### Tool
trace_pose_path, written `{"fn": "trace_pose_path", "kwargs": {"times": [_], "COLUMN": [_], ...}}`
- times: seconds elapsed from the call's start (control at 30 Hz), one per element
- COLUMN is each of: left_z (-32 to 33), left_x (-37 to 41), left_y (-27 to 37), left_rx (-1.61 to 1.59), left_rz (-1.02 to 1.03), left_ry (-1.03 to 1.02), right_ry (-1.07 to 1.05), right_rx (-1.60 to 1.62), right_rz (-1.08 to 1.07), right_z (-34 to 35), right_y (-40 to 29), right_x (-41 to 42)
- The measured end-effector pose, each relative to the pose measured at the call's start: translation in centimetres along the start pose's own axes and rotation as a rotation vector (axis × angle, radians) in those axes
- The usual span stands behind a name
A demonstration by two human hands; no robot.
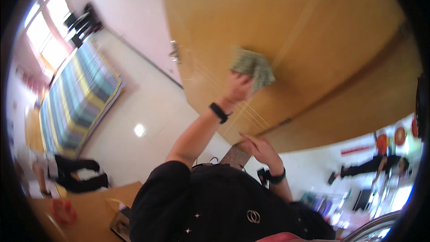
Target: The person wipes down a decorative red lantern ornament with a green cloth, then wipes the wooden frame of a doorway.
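My left hand (pixel 239 86) grips a folded grey-green cloth (pixel 252 65) and presses it against a yellow-brown wooden door (pixel 302 23). The cloth is slightly blurred. Lower down, beside the door's near edge, is my right hand (pixel 263 152), its fingers apart and nothing in it. I cannot tell whether its fingertips touch the wood. Black bands circle both wrists. A metal door handle (pixel 174 52) is on the door's left edge, and a hinge (pixel 285 121) shows at its lower edge.
A bed with a striped cover (pixel 82 97) stands on the pale tiled floor (pixel 144 97) to the left. Behind it, a person (pixel 74 173) bends forward. A wooden surface (pixel 94 205) holds a red object (pixel 63 210). Another person (pixel 373 168) stands far right.
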State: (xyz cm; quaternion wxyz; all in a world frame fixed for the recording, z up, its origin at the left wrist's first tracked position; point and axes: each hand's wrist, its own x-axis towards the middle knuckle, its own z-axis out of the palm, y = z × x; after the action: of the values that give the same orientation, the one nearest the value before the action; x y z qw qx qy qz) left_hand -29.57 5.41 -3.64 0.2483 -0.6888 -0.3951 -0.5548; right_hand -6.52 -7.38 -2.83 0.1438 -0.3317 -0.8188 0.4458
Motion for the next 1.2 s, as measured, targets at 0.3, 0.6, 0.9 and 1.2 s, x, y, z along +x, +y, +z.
{"fn": "trace_pose_path", "kwargs": {"times": [0.3,0.6,0.9,1.2], "left_z": [-6.6,-8.3,-6.9,-11.8], "left_x": [-2.6,-6.4,-5.3,3.1], "left_y": [10.3,14.6,7.1,-3.1], "left_rx": [-0.099,-0.120,-0.282,-0.559], "left_rz": [-0.025,-0.069,0.006,0.081], "left_ry": [-0.295,-0.483,-0.478,-0.484], "right_ry": [0.586,1.125,1.489,1.128], "right_rx": [0.073,-0.213,-0.231,0.203], "right_rz": [-0.381,-0.110,-0.224,-0.481], "right_z": [2.0,2.1,5.2,8.0], "right_y": [1.3,2.2,2.5,-1.3], "right_x": [5.3,3.4,6.0,17.4]}}
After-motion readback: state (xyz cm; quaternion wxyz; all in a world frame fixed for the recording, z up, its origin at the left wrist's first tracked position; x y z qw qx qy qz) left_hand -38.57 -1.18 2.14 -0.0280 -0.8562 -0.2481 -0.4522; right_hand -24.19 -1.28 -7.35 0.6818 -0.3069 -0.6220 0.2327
